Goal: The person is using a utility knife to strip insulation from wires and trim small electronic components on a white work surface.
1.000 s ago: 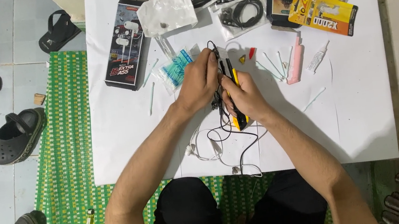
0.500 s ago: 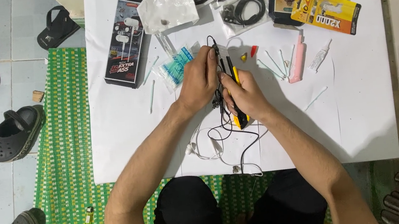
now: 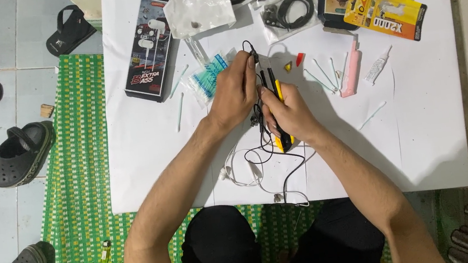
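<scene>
My left hand (image 3: 233, 92) pinches a thin black earphone cable (image 3: 249, 47) near the top of its loop, over the white table (image 3: 421, 128). My right hand (image 3: 286, 111) grips a yellow and black utility knife (image 3: 283, 137), its tip pointing up toward the cable by my left fingers. The black cable trails down between my arms (image 3: 286, 178), beside a white earphone wire (image 3: 238, 172) with an earbud. Both hands sit close together at the table's middle.
A black earphone box (image 3: 147, 47), a bag of cotton swabs (image 3: 207, 78), bagged black cables (image 3: 284, 8), a yellow glue pack (image 3: 388, 11), a pink tool (image 3: 350, 68), a small tube (image 3: 378, 65) and loose swabs lie around. Sandals (image 3: 19, 153) rest on the floor left of a green mat (image 3: 73, 167).
The hands have barely shifted; they stay together on the cable and knife. The view drifted slightly.
</scene>
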